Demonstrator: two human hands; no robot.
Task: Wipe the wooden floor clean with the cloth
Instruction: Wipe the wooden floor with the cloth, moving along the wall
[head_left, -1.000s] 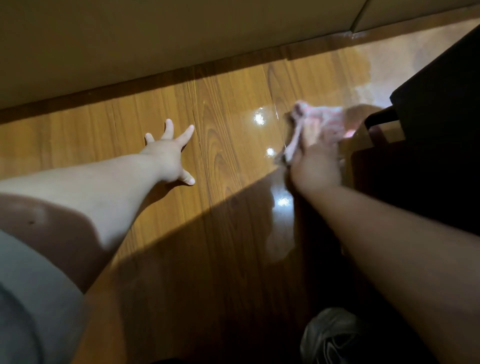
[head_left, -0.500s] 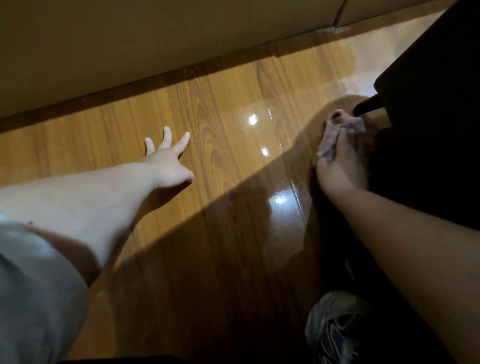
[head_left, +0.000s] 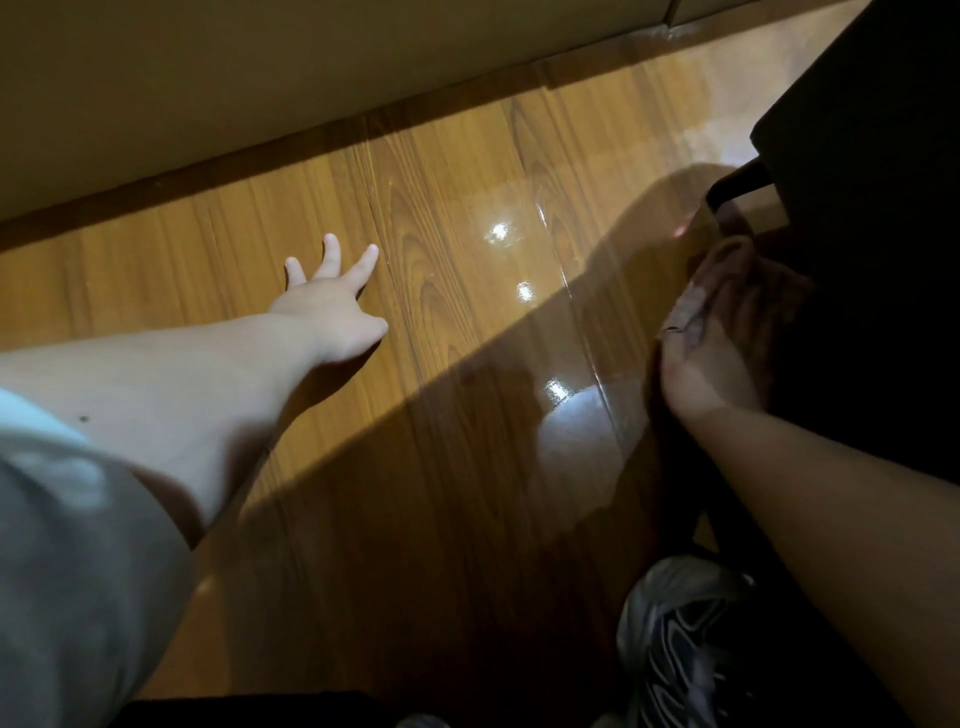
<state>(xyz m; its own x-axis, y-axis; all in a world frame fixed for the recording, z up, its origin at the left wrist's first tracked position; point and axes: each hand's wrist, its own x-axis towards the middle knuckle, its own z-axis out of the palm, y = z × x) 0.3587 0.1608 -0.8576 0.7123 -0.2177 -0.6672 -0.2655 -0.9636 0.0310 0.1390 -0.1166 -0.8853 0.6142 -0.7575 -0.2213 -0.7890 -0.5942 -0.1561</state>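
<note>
wooden floor (head_left: 467, 493) fills most of the view, glossy planks with lamp glare and a big diagonal shadow over the near half. judged step: mid-wipe, working the right-hand strip of floor. a beige wall (head_left: 260, 78) with a dark skirting board (head_left: 208, 171) runs along the far edge. a dark piece of furniture (head_left: 872, 234) blocks the right side, make unclear, with a thin black leg or bar (head_left: 737, 179) at its base. a grey sleeve (head_left: 62, 545) sits bottom left. left arm reaches long and straight out over the lit planks, well apart from the other arm. right arm comes in from the lower right, forearm angled toward the furniture base. a grey and black sneaker (head_left: 680, 644) shows at the bottom, under the right forearm. left hand (head_left: 332, 317) is spread wide, palm down, holding nothing; contact with the floor can't be told. right hand (head_left: 722, 358) lies palm down on the pink cloth (head_left: 688, 306), fingers look stretched forward over it and pressing rather than wrapped round, shadow makes this unsure. cloth is on the floor right against the furniture foot, only its left edge peeking out. next move probably needs steady downward pressure and a sweep back toward the open middle planks, steering round the leg.
</note>
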